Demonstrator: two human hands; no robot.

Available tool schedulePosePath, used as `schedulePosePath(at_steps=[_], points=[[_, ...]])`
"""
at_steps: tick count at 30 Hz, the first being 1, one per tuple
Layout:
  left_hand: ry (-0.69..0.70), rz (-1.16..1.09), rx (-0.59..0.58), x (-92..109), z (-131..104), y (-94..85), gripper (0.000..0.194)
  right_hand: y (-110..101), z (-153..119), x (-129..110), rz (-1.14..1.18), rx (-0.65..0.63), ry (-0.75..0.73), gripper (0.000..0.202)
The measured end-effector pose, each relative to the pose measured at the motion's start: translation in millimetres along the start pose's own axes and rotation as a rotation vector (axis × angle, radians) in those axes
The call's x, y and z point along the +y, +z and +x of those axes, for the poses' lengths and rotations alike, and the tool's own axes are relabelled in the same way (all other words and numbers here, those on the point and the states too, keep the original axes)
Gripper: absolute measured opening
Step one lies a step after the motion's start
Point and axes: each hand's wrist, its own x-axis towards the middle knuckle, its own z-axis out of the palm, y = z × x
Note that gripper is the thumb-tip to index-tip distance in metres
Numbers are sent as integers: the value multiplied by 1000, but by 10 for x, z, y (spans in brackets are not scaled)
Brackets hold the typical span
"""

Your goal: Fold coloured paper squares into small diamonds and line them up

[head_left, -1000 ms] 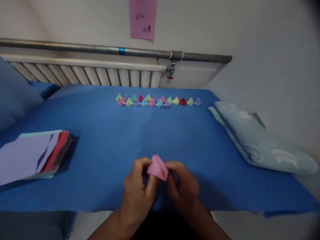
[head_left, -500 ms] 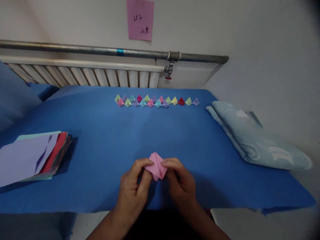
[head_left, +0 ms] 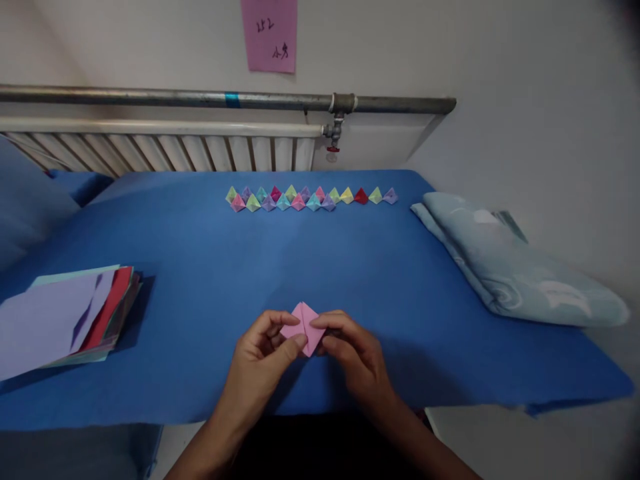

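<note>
A folded pink paper point(head_left: 309, 325), diamond-shaped with a crease down its middle, is held between both hands above the front part of the blue cloth point(head_left: 200, 320). My left hand point(head_left: 265, 353) pinches its left side, the thumb lying on the front face near the centre. On the right side, my right hand point(head_left: 355, 347) grips it with the index fingertip on the face and the thumb close to the lower right edge. Several small folded paper pieces point(head_left: 299, 202) in many colours lie in two rows toward the back of the cloth.
At the left lies a stack of coloured paper sheets point(head_left: 50, 313), purple on top. A folded pale green blanket point(head_left: 515, 273) rests at the right. Behind the cloth are a white radiator point(head_left: 175, 153), a metal pipe point(head_left: 175, 99) and a pink note point(head_left: 270, 33) on the wall.
The pink paper now shows a flatter, more even face. My left thumb has moved from below it onto its front. The view has shifted slightly.
</note>
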Motion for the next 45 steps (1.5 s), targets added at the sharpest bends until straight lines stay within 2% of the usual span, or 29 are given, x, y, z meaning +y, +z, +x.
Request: schedulePosePath(at_steps=[4, 7, 12, 17, 20, 23, 28, 32, 37, 45], points=[[-19, -30, 32, -41, 16, 35, 34, 53, -10, 89, 27, 68, 82, 5], [-67, -45, 5, -63, 39, 14, 43, 86, -28, 153, 54, 115, 94, 9], [-144, -3, -57, -43, 92, -47, 20, 66, -41, 164, -37, 96, 53, 12], [-130, 84, -64, -18, 109, -61, 17, 47, -28, 130, -80, 37, 79, 13], [-115, 96, -31, -32, 115, -61, 19, 51, -10, 112, -20, -4, 175, 17], [-116, 72, 16, -58, 130, -65, 20, 51, 9, 100, 26, -134, 318, 11], [-121, 46, 67, -113, 172, -72, 25, 43, 17, 115, -4, -281, 461, 25], [-142, -9, 80, -129, 205, -54, 27, 56, 23, 117, 11, -269, 520, 25], [-139, -29, 78, -136, 237, -28, 30, 82, 20, 92, 107, -284, 712, 24], [-176, -21, 41, -136, 275, -16, 28, 48, -6, 77, 226, -255, 742, 22]])
